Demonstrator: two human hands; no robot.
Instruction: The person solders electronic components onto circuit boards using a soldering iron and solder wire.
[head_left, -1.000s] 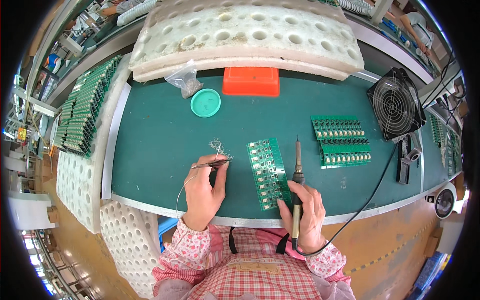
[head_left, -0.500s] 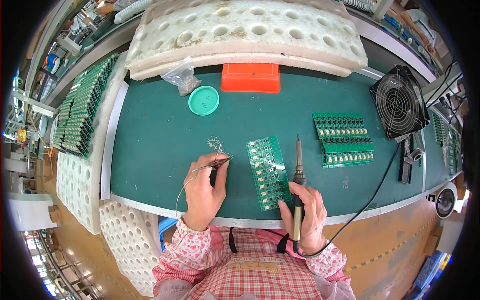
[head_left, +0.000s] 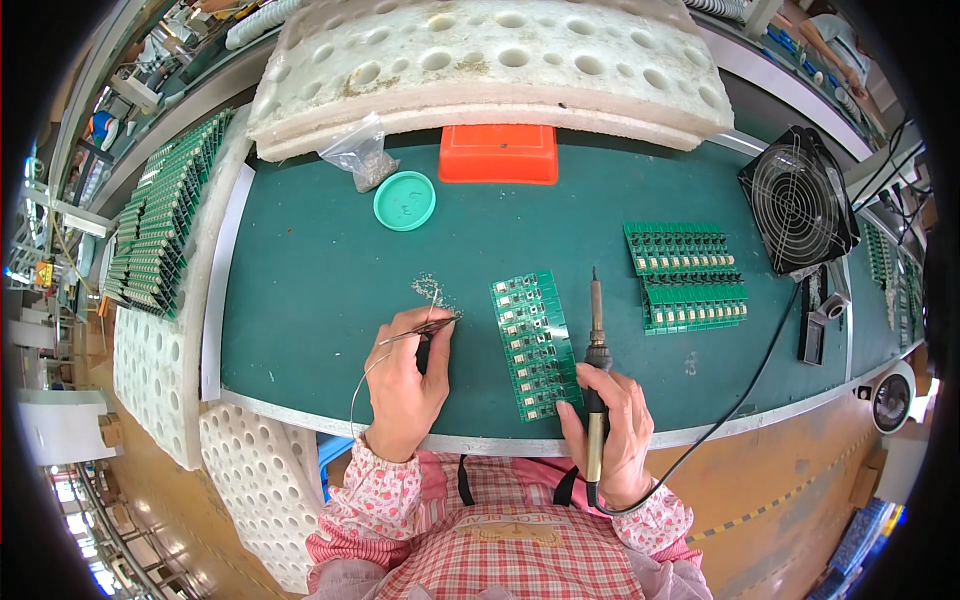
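Observation:
My left hand (head_left: 408,378) is closed on a pair of dark tweezers (head_left: 432,327), and a thin solder wire (head_left: 358,398) runs through the same fingers. The tweezer tips are beside a scatter of tiny clear parts (head_left: 430,288) on the green mat. In my right hand (head_left: 622,425) is a soldering iron (head_left: 597,355), its tip pointing away from me and touching nothing. A green circuit board panel (head_left: 533,345) with rows of small pale components lies between my hands. My right thumb and forefinger are at its near right edge.
Finished-looking board panels (head_left: 690,300) lie to the right, near a black fan (head_left: 797,205) and an iron stand (head_left: 822,315). Behind are a teal lid (head_left: 405,201), plastic bag (head_left: 362,160), red bin (head_left: 498,155) and white foam block (head_left: 480,100). Stacked boards (head_left: 170,215) stand left.
Almost nothing differs. The view shifts slightly, and both hands keep their grips on the tweezers, solder wire and soldering iron.

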